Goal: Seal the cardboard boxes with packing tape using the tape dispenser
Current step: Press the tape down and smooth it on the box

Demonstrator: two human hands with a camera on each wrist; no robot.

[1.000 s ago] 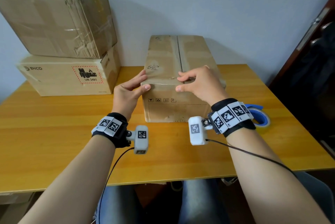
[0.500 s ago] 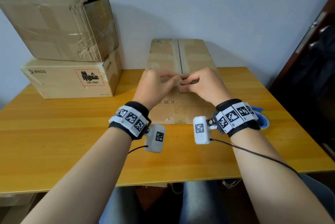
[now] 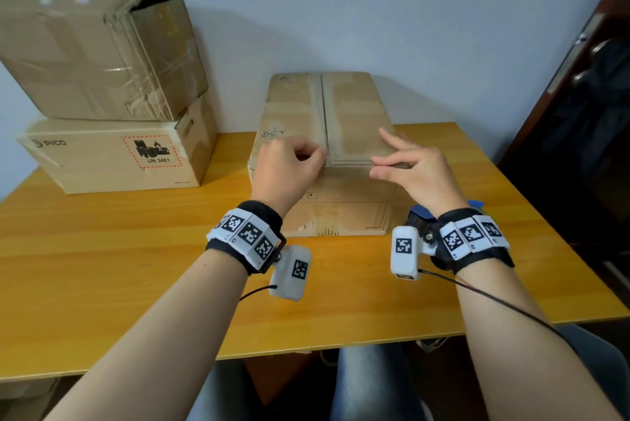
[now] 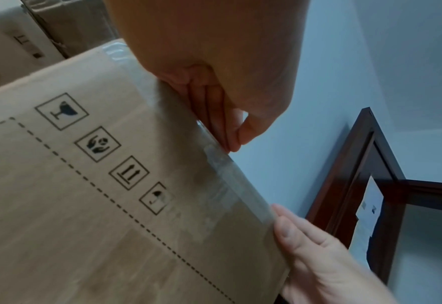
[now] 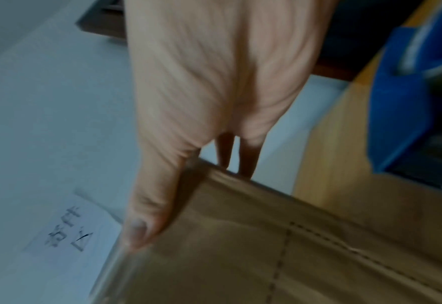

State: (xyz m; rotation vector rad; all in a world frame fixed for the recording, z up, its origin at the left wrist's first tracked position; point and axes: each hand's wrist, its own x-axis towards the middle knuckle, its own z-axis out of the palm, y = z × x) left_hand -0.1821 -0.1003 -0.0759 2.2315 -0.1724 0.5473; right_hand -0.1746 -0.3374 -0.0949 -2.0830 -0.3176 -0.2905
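My right hand (image 5: 214,92) rests on the cardboard box's (image 5: 279,246) top edge, thumb flat along it; the blue tape dispenser (image 5: 407,107) sits just beside on the desk (image 5: 336,156).

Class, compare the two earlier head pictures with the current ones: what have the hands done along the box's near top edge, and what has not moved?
Both hands met at the middle of the edge, then parted: the left hand, fingers curled, moved slightly left; the right hand, fingers straighter, slid right, thumb pressing the clear tape over the edge. The box, the stacked boxes and the blue dispenser stayed put.
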